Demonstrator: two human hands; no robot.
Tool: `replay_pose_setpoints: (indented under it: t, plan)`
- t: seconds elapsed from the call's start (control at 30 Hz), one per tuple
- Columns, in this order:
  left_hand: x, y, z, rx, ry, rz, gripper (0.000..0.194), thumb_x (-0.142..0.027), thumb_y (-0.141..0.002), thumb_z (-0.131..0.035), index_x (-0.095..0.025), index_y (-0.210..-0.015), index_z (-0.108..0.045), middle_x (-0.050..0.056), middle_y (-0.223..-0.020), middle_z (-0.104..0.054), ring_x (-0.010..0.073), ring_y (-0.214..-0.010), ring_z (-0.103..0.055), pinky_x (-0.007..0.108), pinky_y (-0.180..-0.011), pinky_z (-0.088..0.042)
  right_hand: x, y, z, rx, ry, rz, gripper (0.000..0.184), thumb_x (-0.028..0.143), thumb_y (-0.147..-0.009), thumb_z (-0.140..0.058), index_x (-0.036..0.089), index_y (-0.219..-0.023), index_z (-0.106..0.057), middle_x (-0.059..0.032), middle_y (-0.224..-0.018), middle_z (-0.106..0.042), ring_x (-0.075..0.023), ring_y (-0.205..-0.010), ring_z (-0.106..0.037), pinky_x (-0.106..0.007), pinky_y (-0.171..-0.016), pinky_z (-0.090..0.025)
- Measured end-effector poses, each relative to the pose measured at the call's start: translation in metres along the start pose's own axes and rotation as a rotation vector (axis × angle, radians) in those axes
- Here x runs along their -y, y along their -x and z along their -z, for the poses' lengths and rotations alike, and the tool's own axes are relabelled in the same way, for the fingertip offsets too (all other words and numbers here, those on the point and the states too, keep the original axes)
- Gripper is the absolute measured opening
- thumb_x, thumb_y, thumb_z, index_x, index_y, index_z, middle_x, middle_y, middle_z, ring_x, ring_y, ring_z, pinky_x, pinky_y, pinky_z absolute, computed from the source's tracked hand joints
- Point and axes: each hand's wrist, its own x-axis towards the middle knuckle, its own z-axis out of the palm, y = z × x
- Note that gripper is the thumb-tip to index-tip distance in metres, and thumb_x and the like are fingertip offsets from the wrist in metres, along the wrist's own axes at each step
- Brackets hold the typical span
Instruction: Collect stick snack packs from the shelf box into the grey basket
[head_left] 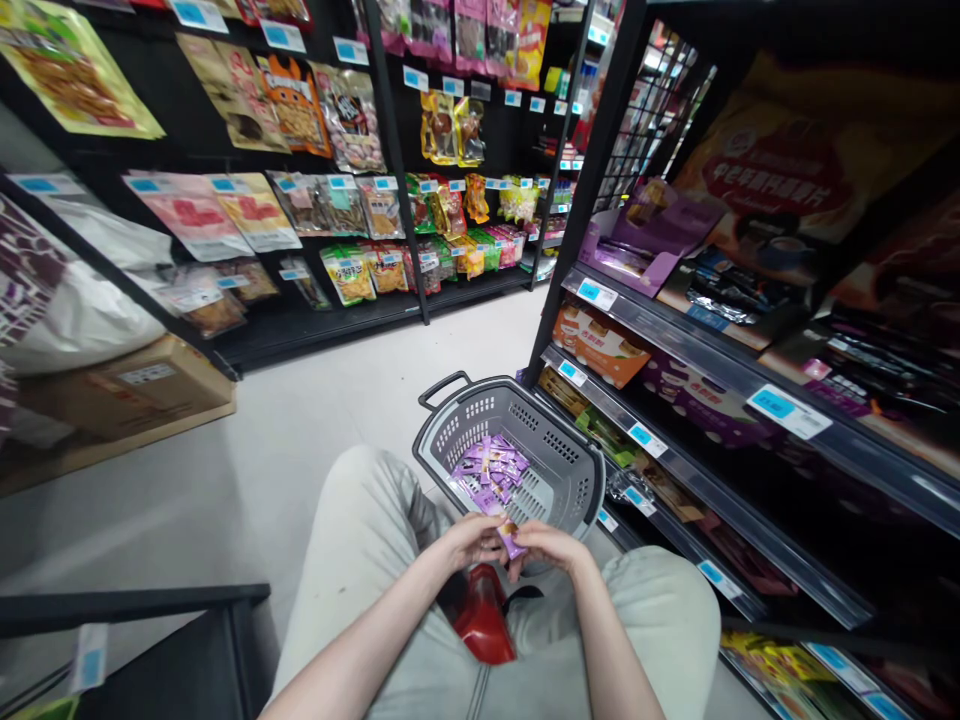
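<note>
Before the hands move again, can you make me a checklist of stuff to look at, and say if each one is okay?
1. Right hand has hold of the purple packet: ok, its fingers are on it.
2. Left hand is on that packet too: ok, it meets the packet from the other side.
3. Packet is sealed: cannot tell, too small and partly covered by fingers.
4. Basket stands upright: ok, its open top faces up.
5. Loose purple packets are lined up neatly: not ok, they lie jumbled inside.
6. Basket's handle is clear of both hands: ok, it's at the far side.
</note>
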Motion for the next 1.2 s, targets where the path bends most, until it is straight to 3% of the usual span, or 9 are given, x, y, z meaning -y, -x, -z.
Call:
replay_pose_setpoints:
  t: [0.13, 0.4, 0.5, 0.67, 0.9, 1.1, 1.2]
  plan:
    - [-0.001, 0.000, 0.000, 0.043, 0.057, 0.129, 0.015, -0.021, -0.059, -0.065, -0.011, -0.068, -0.057, 0.003, -0.060, -0.062, 0.0150, -0.059, -0.060, 0.025, -0.058, -0.048, -0.006, -0.002, 0.004, 0.026, -0.008, -0.012, 0.030, 0.034, -0.075, -0.045, 0.009, -0.076, -0.062, -0.0037, -0.056, -0.062, -0.0118, -0.049, -0.057, -0.026, -0.060, -0.044]
    - [-0.002, 0.000, -0.002, 0.023, 0.082, 0.129, 0.015, -0.015, -0.061, -0.063, -0.009, -0.073, -0.056, 0.005, -0.063, -0.063, 0.0142, -0.062, -0.061, 0.024, -0.066, -0.048, -0.010, -0.005, 0.006, 0.002, -0.038, -0.005, 0.031, 0.036, -0.072, -0.048, 0.009, -0.070, -0.062, -0.0054, -0.061, -0.062, -0.0109, -0.045, -0.055, -0.027, -0.056, -0.044]
    - [-0.002, -0.001, -0.003, 0.018, 0.083, 0.020, 0.018, -0.022, -0.060, -0.064, -0.011, -0.072, -0.055, 0.004, -0.064, -0.063, 0.0149, -0.061, -0.060, 0.027, -0.064, -0.047, -0.010, -0.007, 0.008, -0.012, 0.020, -0.024, 0.023, 0.031, -0.067, -0.054, 0.009, -0.067, -0.062, -0.0033, -0.057, -0.062, -0.0102, -0.046, -0.055, -0.025, -0.055, -0.042]
    - [-0.001, -0.005, -0.005, -0.033, -0.010, -0.312, 0.024, -0.031, -0.058, -0.065, -0.012, -0.071, -0.056, 0.001, -0.062, -0.059, 0.0119, -0.056, -0.055, 0.026, -0.059, -0.044, -0.020, -0.016, 0.013, -0.113, 0.214, -0.124, 0.022, 0.031, -0.063, -0.059, 0.011, -0.071, -0.060, -0.0003, -0.056, -0.061, -0.0086, -0.048, -0.054, -0.019, -0.049, -0.037]
    - [-0.002, -0.012, -0.004, -0.074, -0.456, -0.610, 0.024, -0.035, -0.062, -0.059, -0.011, -0.062, -0.057, -0.001, -0.056, -0.052, 0.0106, -0.055, -0.045, 0.021, -0.055, -0.035, -0.042, -0.038, 0.018, -0.288, 0.310, -0.084, 0.018, 0.027, -0.060, -0.062, 0.013, -0.069, -0.058, 0.0020, -0.058, -0.057, -0.0064, -0.046, -0.050, -0.018, -0.045, -0.035]
    - [0.000, -0.010, -0.004, -0.118, -0.703, -0.681, 0.028, -0.032, -0.064, -0.056, -0.013, -0.046, -0.046, -0.006, -0.044, -0.034, 0.0073, -0.048, -0.032, 0.018, -0.047, -0.025, -0.048, -0.043, 0.019, -0.308, 0.302, -0.034, 0.013, 0.020, -0.059, -0.062, 0.014, -0.066, -0.054, 0.0045, -0.055, -0.054, -0.0065, -0.046, -0.048, -0.019, -0.046, -0.037]
    - [0.001, -0.011, -0.004, -0.131, -0.700, -0.680, 0.026, -0.032, -0.064, -0.055, -0.013, -0.048, -0.048, -0.006, -0.045, -0.037, 0.0078, -0.048, -0.033, 0.018, -0.047, -0.026, -0.046, -0.040, 0.019, -0.292, 0.306, -0.034, 0.012, 0.020, -0.058, -0.062, 0.014, -0.063, -0.054, 0.0056, -0.052, -0.052, -0.0062, -0.045, -0.047, -0.019, -0.046, -0.036]
